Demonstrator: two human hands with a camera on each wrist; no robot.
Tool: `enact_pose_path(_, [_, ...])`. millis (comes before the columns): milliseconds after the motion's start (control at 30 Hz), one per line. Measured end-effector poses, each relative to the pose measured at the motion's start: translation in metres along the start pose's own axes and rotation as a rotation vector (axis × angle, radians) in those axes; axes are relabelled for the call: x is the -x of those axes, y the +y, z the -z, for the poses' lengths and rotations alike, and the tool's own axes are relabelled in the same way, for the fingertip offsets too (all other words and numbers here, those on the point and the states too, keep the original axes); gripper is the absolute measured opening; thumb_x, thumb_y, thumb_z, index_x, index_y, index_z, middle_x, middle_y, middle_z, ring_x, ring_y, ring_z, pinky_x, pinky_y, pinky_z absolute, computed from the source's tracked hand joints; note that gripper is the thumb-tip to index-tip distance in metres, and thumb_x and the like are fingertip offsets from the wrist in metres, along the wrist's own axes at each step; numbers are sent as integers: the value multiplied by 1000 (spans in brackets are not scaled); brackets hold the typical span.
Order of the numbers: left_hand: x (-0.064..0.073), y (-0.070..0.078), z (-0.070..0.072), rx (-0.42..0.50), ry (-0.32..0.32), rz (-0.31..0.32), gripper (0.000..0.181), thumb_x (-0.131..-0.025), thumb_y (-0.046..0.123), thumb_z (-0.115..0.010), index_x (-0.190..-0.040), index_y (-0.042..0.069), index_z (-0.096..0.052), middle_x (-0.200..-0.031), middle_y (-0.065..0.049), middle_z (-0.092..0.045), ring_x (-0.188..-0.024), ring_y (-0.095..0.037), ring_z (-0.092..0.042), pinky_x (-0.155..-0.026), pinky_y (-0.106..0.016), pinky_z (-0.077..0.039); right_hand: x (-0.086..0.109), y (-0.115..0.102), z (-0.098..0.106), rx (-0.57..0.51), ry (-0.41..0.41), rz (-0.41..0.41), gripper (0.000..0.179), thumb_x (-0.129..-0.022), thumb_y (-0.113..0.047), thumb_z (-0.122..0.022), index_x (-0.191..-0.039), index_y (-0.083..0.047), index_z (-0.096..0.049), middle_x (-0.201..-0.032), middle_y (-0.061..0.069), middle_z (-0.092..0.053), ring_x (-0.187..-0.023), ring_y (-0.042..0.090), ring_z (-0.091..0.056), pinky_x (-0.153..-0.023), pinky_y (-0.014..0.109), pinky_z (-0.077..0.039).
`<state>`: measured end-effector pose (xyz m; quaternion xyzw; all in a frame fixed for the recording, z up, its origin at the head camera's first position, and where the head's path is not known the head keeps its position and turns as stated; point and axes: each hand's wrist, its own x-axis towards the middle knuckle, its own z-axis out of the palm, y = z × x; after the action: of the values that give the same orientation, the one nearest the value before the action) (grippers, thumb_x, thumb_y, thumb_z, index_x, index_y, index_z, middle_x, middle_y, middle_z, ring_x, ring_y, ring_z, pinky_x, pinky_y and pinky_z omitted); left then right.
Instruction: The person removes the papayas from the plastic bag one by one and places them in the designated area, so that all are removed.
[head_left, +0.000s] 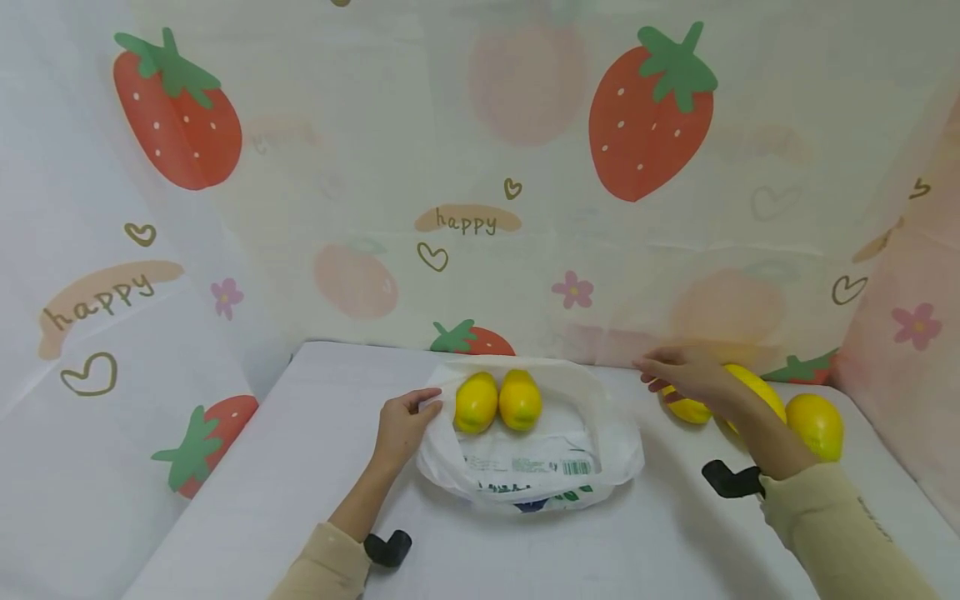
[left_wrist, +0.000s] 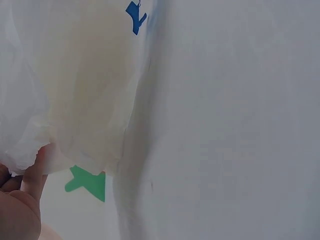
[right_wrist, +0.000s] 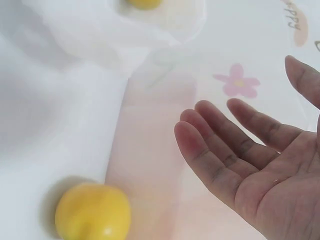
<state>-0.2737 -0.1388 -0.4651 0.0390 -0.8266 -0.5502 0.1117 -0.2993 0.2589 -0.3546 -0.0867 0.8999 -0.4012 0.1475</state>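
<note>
A white plastic bag [head_left: 618, 454] lies with its mouth spread wide, green and blue print on its front. Inside, toward the left, two yellow lemons [head_left: 477, 404] sit side by side. My left hand [head_left: 399, 429] pinches the bag's left rim between thumb and fingers; the left wrist view shows the fingertips at the crumpled plastic edge. To the right of the bag, my right hand [head_left: 692, 375] hovers with fingers extended and nothing in them. Under and beside it are more lemons: one [head_left: 688, 412] below the fingers, one [head_left: 757, 390] partly behind the wrist, and one [head_left: 816, 427] farther right.
The white tabletop [head_left: 540, 554] runs back to a cloth backdrop [head_left: 420, 125] printed with strawberries, hearts and flowers. The cloth also hangs along the left and right sides. A black wrist mount [head_left: 388, 548] sits at each cuff.
</note>
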Motion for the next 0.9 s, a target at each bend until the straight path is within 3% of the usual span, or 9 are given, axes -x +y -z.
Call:
enact_pose_path(333, [1,0,-1,-5,-4,7,24,-91,15,-66,-113,4,-72,-115,-15,-69,-87,-18,-51,-68,-14,-38,-12,-16,-25,-53,-40,41,57,-98,-42,-53,-132,4,-52,-120,24,-58,-105,30,-60,-90,38,-55])
enact_pose_path(667, [1,1,-1,-4,-2,9,25,-91,15,-66,-113,4,-72,-101,-15,-68,-77,-16,-46,-60,-16,-34,-24,-31,-50,-75,-32,57,53,-96,-40,-58,-129,1,-56,-119,22,-60,-100,31,-61,-90,40,-55])
enact_pose_path(900, [2,1,-1,-5,-4,17,25,-91,16,-66,-114,5,-71,-116,-14,-69,-89,-19,-52,-68,-14,-39,-31,-40,-64,-57,-50,15,50,-95,-39,-59,-128,-1,-57,-118,18,-61,-98,27,-61,-86,36,-56])
